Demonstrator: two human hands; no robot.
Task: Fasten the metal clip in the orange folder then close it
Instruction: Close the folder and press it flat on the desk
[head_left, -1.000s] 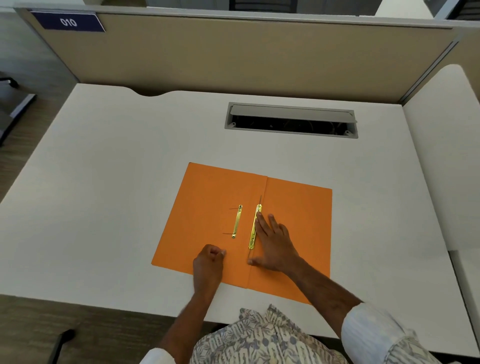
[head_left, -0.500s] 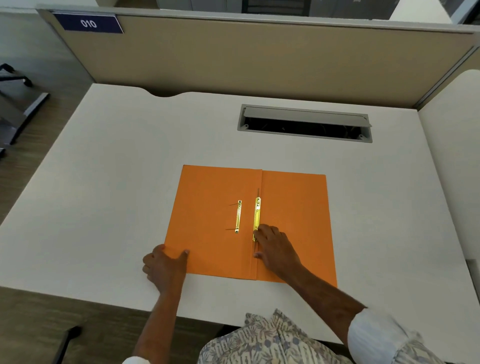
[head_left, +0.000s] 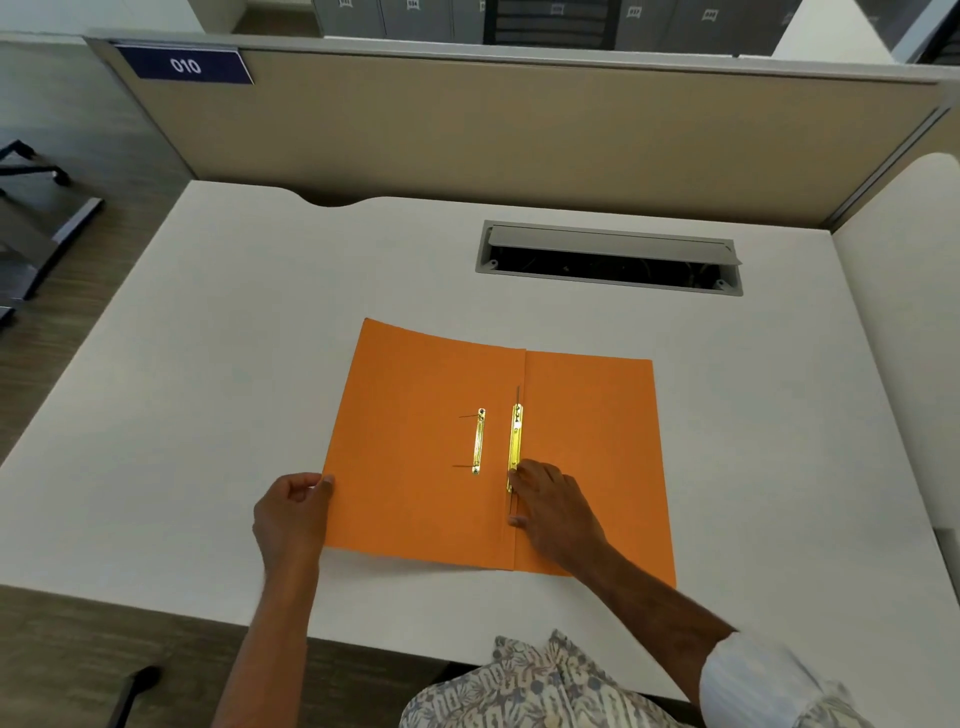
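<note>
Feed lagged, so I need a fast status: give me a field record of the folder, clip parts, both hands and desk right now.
folder: orange folder open flat on white desk
clip bar: gold bar along the spine fold
loose strip: second gold strip lying on left flap
left hand: left hand gripping left flap's outer edge
right hand: right hand pressing near the bar's lower end
desk slot: cable tray behind, lid raised

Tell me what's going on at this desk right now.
A person works on an orange folder lying open on a white desk. The left hand grips the outer edge of the left flap, which looks slightly lifted. The right hand presses near the spine at the lower end of a gold metal clip. A second gold strip lies on the left flap. The folder is not yet closed.
</note>
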